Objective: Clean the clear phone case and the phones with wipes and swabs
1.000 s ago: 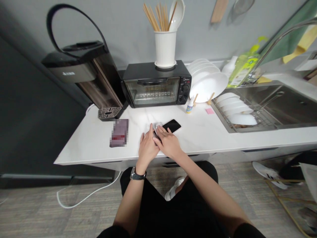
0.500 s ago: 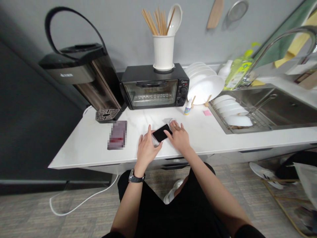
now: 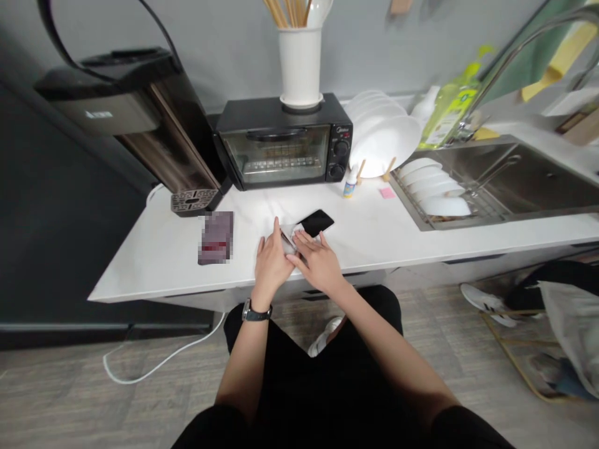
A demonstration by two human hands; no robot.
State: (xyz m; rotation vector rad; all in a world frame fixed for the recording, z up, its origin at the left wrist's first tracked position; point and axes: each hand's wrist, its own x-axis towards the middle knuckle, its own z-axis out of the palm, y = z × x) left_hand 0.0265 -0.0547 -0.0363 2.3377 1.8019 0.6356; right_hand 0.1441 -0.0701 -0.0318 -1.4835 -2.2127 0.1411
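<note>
A phone (image 3: pixel 319 222) with a black screen lies on the white counter, and its lower left part is covered by hands and tissue. My left hand (image 3: pixel 272 260) is at that near left end, index finger stretched upward, thumb tucked in by my right hand; it appears to steady the phone's edge. My right hand (image 3: pixel 321 263) presses a crumpled white tissue (image 3: pixel 297 231) down there with its fingertips, thumb reaching toward my left hand. How far the phone extends under the fingers is hidden. A small white bottle (image 3: pixel 349 183) with a blue and yellow label stands beyond the phone.
A blurred-out purplish flat item (image 3: pixel 216 238) lies left. Behind stand a water dispenser (image 3: pixel 154 131), a toaster oven (image 3: pixel 285 149) bearing a white utensil holder (image 3: pixel 301 65), and white plates (image 3: pixel 388 140). A pink sticky note (image 3: pixel 387 193) lies near the sink (image 3: pixel 524 181). The counter's front edge is close.
My right hand has slid left with the tissue, from the phone's right end to its left end, uncovering the right part of the screen. The view has tilted slightly down.
</note>
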